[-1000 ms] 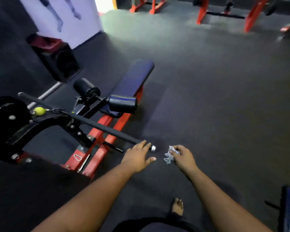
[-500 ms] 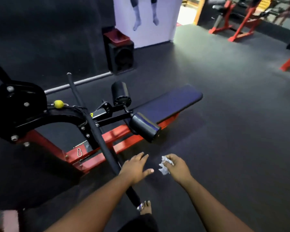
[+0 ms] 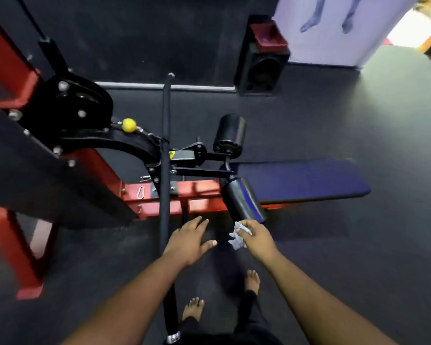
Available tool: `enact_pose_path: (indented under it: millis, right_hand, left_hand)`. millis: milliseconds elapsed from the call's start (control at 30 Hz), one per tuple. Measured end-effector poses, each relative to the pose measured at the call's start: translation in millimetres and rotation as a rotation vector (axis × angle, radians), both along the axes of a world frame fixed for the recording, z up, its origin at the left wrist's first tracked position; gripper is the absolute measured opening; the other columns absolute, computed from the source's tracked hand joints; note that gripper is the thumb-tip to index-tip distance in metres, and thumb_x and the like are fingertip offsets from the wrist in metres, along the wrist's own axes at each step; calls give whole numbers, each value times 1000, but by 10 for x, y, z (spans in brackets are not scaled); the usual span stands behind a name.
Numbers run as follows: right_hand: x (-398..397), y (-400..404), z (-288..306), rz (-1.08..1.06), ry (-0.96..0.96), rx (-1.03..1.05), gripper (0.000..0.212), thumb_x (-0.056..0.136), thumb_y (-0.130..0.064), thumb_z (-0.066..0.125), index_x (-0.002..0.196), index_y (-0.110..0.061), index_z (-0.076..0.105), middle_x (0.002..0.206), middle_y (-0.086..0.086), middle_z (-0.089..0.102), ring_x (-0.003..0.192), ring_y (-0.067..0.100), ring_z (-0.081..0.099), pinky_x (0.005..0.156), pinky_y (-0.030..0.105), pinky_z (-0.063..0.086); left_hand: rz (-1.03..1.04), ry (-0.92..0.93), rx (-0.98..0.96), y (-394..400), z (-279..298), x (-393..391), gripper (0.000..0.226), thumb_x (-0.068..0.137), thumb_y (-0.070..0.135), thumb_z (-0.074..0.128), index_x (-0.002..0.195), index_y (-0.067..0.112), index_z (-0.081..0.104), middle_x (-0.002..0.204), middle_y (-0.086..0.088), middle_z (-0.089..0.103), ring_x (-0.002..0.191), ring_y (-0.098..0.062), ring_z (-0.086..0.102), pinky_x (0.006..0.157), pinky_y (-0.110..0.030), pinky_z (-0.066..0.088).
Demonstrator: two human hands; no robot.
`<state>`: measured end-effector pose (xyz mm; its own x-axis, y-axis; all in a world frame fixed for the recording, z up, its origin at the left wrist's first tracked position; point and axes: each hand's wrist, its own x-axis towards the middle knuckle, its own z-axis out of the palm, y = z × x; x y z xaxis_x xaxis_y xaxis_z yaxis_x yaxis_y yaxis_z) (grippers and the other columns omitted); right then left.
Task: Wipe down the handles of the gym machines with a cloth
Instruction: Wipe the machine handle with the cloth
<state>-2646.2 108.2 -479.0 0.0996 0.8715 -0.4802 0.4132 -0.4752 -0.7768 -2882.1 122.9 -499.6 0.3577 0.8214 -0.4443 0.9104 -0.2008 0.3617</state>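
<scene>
Since the earlier frame the handle bar [image 3: 165, 170] now runs lengthwise beside the spread, empty left hand [image 3: 187, 241], while the right hand [image 3: 258, 239] pinches the crumpled cloth [image 3: 237, 238] clear of it; wiping appears pending, requiring cloth-to-bar contact.

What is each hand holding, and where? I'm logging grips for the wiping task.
The right hand pinches the crumpled pale grey cloth at its upper edge. The left hand holds nothing, fingers spread beside the long black handle bar.

Dark rubber floor [image 3: 358, 245] carries a red-framed bench machine [image 3: 204, 192], a speaker [image 3: 261, 66] and two bare feet [image 3: 252, 281].
</scene>
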Motion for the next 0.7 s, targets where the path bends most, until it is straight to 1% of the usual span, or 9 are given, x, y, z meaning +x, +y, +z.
enact_pose_path:
  millis: [133, 233, 300, 400, 467, 500, 567, 633, 700]
  right_hand:
    - [-47, 423, -290, 183, 91, -36, 3, 97, -16, 65, 98, -16, 68, 91, 8, 78, 92, 19, 77, 69, 30, 52]
    - [-87, 625, -415, 385, 120, -88, 3, 98, -18, 64, 99, -19, 67, 92, 6, 79, 90, 19, 77, 63, 25, 49]
    - [-109, 690, -421, 471, 118, -84, 3, 97, -20, 65, 96, -22, 67, 94, 7, 79, 87, 20, 77, 61, 24, 50]
    - [-152, 725, -425, 564, 123, -83, 6, 91, -29, 66, 92, -35, 68, 97, 5, 78, 84, 22, 76, 68, 40, 62]
    - [-193, 737, -502, 618, 136, -73, 10, 89, -33, 66, 93, -42, 68, 98, -1, 78, 88, 21, 76, 76, 48, 63]
    - [-255, 722, -492, 634, 135, -57, 12, 87, -36, 66, 96, -42, 68, 98, -4, 78, 90, 20, 75, 81, 49, 63]
    - [-383, 664, -428, 665, 134, -26, 17, 88, -28, 66, 102, -36, 69, 97, -7, 76, 93, 15, 74, 86, 37, 60]
    - [-508, 633, -320, 680, 117, 6, 28, 93, -6, 63, 112, -26, 66, 98, -12, 70, 90, 7, 69, 80, 17, 54]
    - [-626, 617, -266, 705, 84, 71, 29, 93, 0, 62, 111, -23, 63, 98, -13, 69, 88, 10, 68, 76, 15, 50]
  left_hand:
    - [199, 12, 33, -139, 36, -68, 82, 97, 70, 41, 163, 24, 24, 170, -1, 19, 155, -20, 22, 122, -41, 30]
    - [359, 42, 64, -438, 117, -28, 94, 88, 79, 21, 161, 20, 30, 168, -5, 25, 154, -21, 26, 124, -35, 25]
    - [445, 41, 73, -648, 165, 53, 102, 80, 81, 11, 160, 21, 32, 168, -4, 26, 153, -21, 26, 124, -36, 26]
    - [581, 46, 77, -943, 213, 198, 99, 81, 80, 14, 160, 23, 32, 167, -3, 26, 154, -20, 26, 123, -37, 30]
    - [660, 56, 74, -1100, 225, 233, 95, 85, 79, 19, 160, 24, 32, 167, -2, 27, 153, -20, 27, 121, -38, 33]
    - [713, 58, 80, -1190, 217, 234, 90, 88, 77, 24, 160, 23, 32, 167, -2, 28, 153, -20, 27, 121, -39, 34]
    - [808, 55, 85, -1356, 186, 215, 81, 95, 70, 40, 161, 23, 30, 167, -2, 27, 153, -21, 27, 120, -40, 34]
    - [856, 57, 85, -1465, 155, 185, 78, 98, 63, 49, 162, 24, 26, 168, -1, 24, 154, -20, 24, 121, -40, 33]
    - [897, 54, 89, -1550, 137, 144, 79, 99, 61, 50, 163, 24, 21, 169, -1, 22, 155, -20, 23, 121, -40, 32]
